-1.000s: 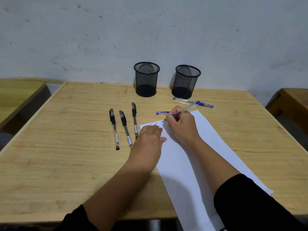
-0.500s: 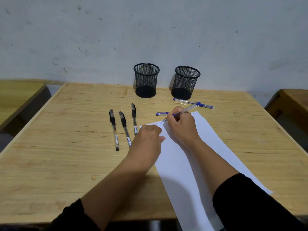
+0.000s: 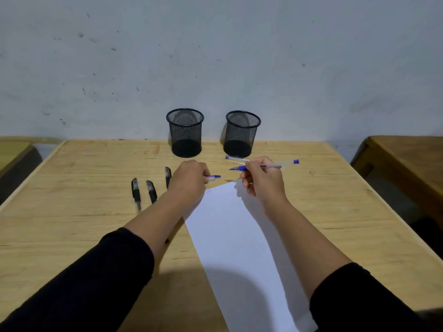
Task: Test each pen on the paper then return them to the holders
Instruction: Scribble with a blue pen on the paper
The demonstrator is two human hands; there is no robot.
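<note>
My right hand (image 3: 262, 180) grips a clear blue pen (image 3: 278, 165), lifted off the paper and lying level, its uncapped tip pointing left. My left hand (image 3: 189, 182) is beyond the paper's far corner, and its fingers pinch a small blue pen cap (image 3: 214, 177). The white paper (image 3: 239, 236) carries a tiny blue scribble (image 3: 209, 191) near its far corner. A second blue pen (image 3: 236, 158) lies behind my right hand. Three black pens (image 3: 136, 191) (image 3: 151, 190) (image 3: 167, 175) lie to the left, partly hidden by my left arm. Two black mesh holders (image 3: 185, 130) (image 3: 242, 131) stand at the back.
The wooden table (image 3: 72, 212) ends at a grey wall just behind the holders. Another wooden table (image 3: 407, 168) stands to the right and a further one (image 3: 14, 154) to the left, each across a gap.
My right hand has lifted the blue pen off the paper and turned it level. My left hand left the paper's corner, moved forward and took hold of the blue cap.
</note>
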